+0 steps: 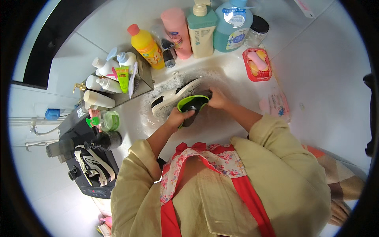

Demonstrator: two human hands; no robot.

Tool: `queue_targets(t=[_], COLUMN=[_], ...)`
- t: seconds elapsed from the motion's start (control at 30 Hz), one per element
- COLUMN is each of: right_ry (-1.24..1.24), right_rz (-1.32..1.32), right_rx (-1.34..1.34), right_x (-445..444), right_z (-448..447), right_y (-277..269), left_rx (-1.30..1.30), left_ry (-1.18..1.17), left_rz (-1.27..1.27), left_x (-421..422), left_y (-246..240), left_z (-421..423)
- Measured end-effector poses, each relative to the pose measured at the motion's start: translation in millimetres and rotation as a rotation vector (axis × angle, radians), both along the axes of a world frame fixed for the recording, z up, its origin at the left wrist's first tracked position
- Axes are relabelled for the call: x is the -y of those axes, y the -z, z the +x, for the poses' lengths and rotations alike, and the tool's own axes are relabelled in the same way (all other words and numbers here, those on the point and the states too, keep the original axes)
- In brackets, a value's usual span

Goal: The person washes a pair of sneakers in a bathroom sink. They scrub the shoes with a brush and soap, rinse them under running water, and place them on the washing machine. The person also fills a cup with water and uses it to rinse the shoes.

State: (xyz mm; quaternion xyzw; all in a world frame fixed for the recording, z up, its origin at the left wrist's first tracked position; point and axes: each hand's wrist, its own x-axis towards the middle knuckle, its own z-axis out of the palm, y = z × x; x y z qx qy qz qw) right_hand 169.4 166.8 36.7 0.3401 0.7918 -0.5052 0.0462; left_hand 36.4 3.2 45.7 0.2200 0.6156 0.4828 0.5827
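My left hand (178,118) grips one end of a dark shoe insole (192,107) with a bright green edge, thumb pressed on its wet surface. At its other end my right hand (218,99) holds it too, and the insole is bent into a curve. Just beyond it a white and black sneaker (177,98) lies tilted in the white washbasin (237,118), its pale sole turned partly towards me. Foamy water (165,86) surrounds the shoe. Part of the sneaker is hidden behind the insole and my right hand.
Along the back rim stand a yellow bottle (146,47), a pink bottle (177,34), a pump bottle (202,32) and a blue bottle (232,28). A red soap dish (257,72) sits at right. Another sneaker (94,166) rests on a black appliance (88,189) at left.
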Motion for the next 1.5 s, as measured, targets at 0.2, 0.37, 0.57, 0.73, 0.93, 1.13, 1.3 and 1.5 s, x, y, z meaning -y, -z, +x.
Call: queue_targets(t=[0.2, 0.37, 0.57, 0.73, 0.93, 1.13, 1.3, 1.5], right_ry=[0.099, 0.374, 0.366, -0.089, -0.586, -0.666, -0.563, -0.564], right_rz=[0.413, 0.537, 0.254, 0.345, 0.516, 0.716, 0.865, 0.455], right_rx=[-0.675, -0.76, -0.661, -0.249, 0.203, 0.315, 0.307, 0.442], right_x=[84.5, 92.6, 53.5, -23.4, -18.6, -14.8, -19.6, -35.2], right_z=[-3.2, -20.0, -24.8, 15.3, 60.7, 48.1, 4.4, 9.0], right_y=[-48.7, -56.0, -29.4, -6.6, 18.1, 42.5, 46.0, 31.7], left_rx=[0.369, 0.661, -0.608, -0.98, -1.163, -1.267, -1.287, -0.408], left_ry=[-0.288, -0.25, 0.401, 0.645, 0.573, 0.882, 0.643, 0.501], left_rz=[0.194, 0.339, 0.235, -0.127, -0.132, -0.104, 0.079, 0.045], left_x=[-32.1, -35.4, -29.5, -26.5, -34.0, -50.9, -67.7, -71.7], left_y=[-0.9, -1.4, -3.9, -0.6, 12.7, 48.7, 49.2, 6.0], left_z=[25.2, 22.6, 16.4, 16.9, 42.9, 32.4, -0.2, -29.4])
